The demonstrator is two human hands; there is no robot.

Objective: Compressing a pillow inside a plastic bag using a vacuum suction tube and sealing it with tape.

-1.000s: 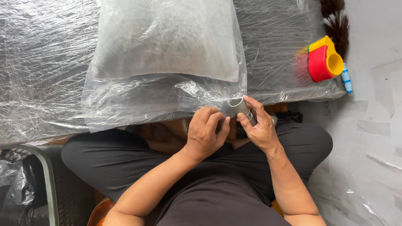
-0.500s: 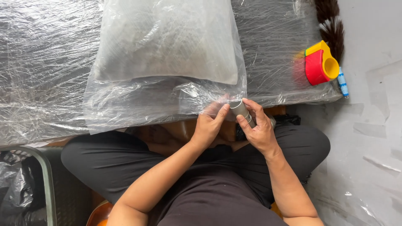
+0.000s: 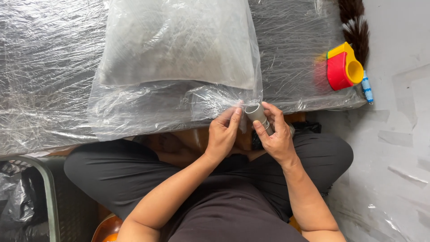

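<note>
Since the earlier frame, left hand has opened from a fist, fingertips now pinching the clear plastic bag edge. Right hand grips the grey tube beside it. Risk: thin film tears or slips under tension.

The clear plastic bag is thin, crinkled and glossy, as is the film over the surface. The small grey tube looks smooth and matt. At two o'clock, the red-and-yellow dispenser is shiny hard plastic.
</note>
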